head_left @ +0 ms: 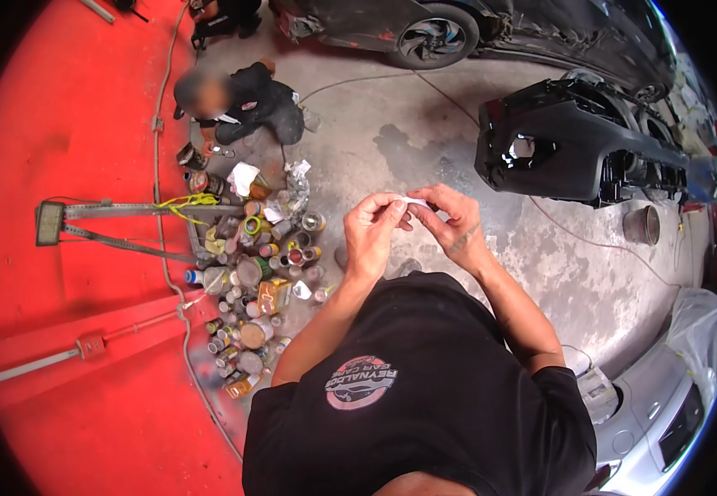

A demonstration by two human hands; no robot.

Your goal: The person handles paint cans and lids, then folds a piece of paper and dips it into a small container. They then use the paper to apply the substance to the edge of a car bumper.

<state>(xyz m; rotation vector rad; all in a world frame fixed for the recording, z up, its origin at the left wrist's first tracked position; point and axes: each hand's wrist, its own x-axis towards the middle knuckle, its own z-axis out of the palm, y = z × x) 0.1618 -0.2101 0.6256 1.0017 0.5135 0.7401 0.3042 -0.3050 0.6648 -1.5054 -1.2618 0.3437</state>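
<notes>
In the middle of the head view, my left hand (373, 231) and my right hand (454, 220) are raised in front of my chest, fingertips close together. Between them is a small white strip (414, 201), thin like paper or tape; its exact kind cannot be made out. Both hands are closed in a pinch, with thumbs and forefingers on the strip. Part of it is hidden behind the fingers.
Many paint cans and bottles (252, 271) crowd the floor at left, beside a metal stand (110, 212) and red wall (52, 306). A co-worker (251, 103) crouches beyond them. A black bumper (565, 145), a hose (590, 234), a bucket (642, 225) and cars lie around.
</notes>
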